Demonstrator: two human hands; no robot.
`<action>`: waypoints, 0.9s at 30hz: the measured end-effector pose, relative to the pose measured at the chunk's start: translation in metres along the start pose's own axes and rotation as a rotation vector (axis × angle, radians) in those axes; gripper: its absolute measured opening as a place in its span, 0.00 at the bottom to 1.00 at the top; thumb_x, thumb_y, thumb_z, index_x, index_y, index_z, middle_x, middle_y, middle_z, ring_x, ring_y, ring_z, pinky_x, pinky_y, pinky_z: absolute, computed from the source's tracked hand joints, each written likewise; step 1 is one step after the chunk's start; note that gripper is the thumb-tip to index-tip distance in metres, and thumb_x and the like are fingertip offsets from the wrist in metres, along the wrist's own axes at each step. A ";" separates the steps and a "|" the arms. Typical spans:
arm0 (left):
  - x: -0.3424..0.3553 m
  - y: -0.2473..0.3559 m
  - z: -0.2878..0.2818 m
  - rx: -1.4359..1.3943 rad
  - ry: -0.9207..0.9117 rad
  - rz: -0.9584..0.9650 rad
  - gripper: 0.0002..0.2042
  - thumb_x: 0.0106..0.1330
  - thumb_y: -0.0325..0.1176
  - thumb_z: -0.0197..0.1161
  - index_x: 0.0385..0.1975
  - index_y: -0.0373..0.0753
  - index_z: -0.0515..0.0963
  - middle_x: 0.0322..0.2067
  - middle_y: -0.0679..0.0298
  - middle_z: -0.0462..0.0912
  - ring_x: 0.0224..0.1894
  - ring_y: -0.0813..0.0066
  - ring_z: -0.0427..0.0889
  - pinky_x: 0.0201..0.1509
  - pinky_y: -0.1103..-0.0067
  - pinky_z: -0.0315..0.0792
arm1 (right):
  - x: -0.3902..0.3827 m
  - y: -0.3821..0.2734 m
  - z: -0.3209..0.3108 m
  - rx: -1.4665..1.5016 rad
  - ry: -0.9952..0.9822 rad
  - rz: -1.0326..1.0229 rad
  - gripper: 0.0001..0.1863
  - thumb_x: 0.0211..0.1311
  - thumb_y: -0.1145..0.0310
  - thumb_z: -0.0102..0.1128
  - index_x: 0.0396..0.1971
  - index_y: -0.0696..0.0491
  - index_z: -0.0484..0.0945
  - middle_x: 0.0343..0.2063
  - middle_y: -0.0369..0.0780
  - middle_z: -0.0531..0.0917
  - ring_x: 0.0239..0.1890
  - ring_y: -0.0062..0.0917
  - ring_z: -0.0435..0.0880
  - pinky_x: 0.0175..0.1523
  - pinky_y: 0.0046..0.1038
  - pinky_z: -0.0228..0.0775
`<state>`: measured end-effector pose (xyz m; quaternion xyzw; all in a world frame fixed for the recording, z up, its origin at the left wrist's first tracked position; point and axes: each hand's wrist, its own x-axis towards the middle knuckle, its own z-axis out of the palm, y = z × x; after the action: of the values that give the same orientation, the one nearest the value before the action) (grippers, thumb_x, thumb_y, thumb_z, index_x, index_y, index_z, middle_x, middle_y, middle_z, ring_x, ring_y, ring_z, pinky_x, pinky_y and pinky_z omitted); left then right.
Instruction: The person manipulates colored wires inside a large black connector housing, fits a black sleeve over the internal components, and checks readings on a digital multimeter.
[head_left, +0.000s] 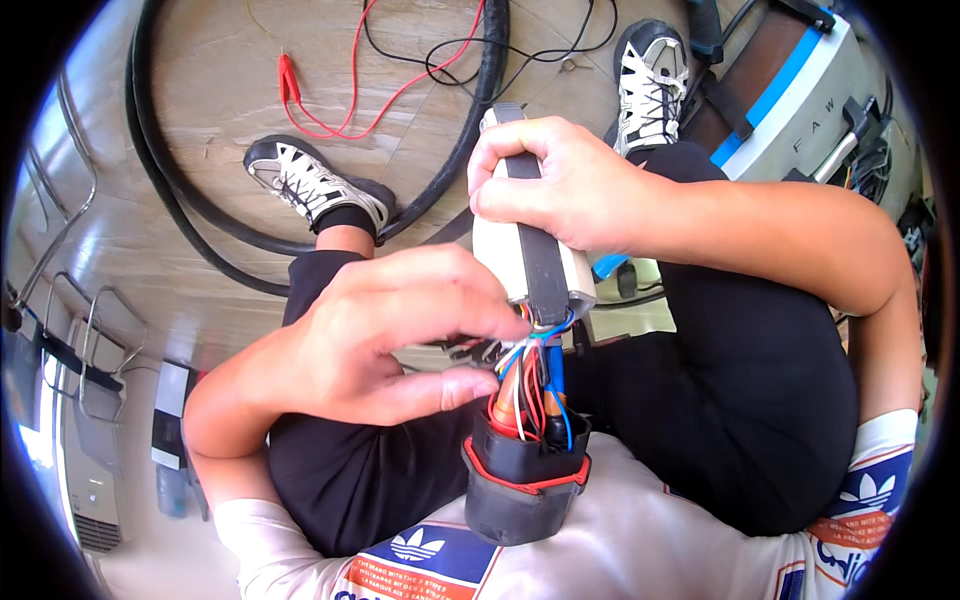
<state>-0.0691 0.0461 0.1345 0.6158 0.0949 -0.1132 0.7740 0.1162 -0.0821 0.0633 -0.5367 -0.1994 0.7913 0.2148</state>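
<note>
My right hand (565,185) is wrapped round a white-and-dark-grey handle housing (545,270), which looks like that of a vehicle charging connector. From its lower end a bundle of red, white, blue and black wires (532,385) runs into a black plug head (525,505) with a red seal around it. The plug head lies against my shirt, between my thighs. My left hand (375,330) reaches in from the left, thumb and forefinger apart. Its forefinger tip is beside the wires just under the housing. The other left fingers are partly hidden.
A thick black cable (140,130) loops over the tiled floor around my shoe (310,180). A red lead with a clip (288,80) and thin black cords lie farther off. A grey-and-blue equipment case (800,100) stands at the far right; metal chair frames (100,300) are at the left.
</note>
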 end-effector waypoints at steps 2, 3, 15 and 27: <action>-0.005 -0.006 0.012 -0.060 0.067 0.045 0.17 0.54 0.33 0.78 0.41 0.32 0.85 0.34 0.61 0.83 0.34 0.68 0.82 0.36 0.76 0.67 | -0.002 -0.003 0.002 0.013 -0.006 -0.007 0.09 0.60 0.66 0.63 0.33 0.57 0.80 0.33 0.37 0.82 0.40 0.21 0.80 0.47 0.27 0.73; -0.004 -0.004 0.012 0.002 0.047 0.083 0.17 0.53 0.31 0.78 0.41 0.32 0.85 0.34 0.61 0.83 0.34 0.68 0.82 0.36 0.76 0.68 | -0.004 -0.005 0.003 0.027 -0.008 -0.009 0.09 0.59 0.66 0.63 0.32 0.57 0.80 0.33 0.37 0.82 0.40 0.20 0.80 0.47 0.27 0.73; -0.009 -0.003 0.024 0.033 0.111 0.234 0.10 0.55 0.24 0.74 0.35 0.28 0.84 0.35 0.57 0.84 0.31 0.65 0.84 0.34 0.73 0.79 | -0.005 0.000 0.006 0.052 0.006 -0.078 0.13 0.54 0.62 0.66 0.32 0.57 0.79 0.24 0.37 0.78 0.28 0.20 0.75 0.32 0.28 0.68; -0.011 -0.009 0.027 0.094 0.220 0.174 0.06 0.52 0.27 0.73 0.27 0.36 0.83 0.31 0.61 0.86 0.29 0.69 0.84 0.32 0.77 0.75 | -0.008 -0.009 -0.004 0.007 -0.077 -0.042 0.06 0.58 0.71 0.62 0.33 0.57 0.78 0.34 0.34 0.80 0.40 0.16 0.77 0.46 0.23 0.70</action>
<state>-0.0824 0.0183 0.1353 0.6657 0.1199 0.0181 0.7363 0.1239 -0.0790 0.0733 -0.5008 -0.2160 0.8073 0.2256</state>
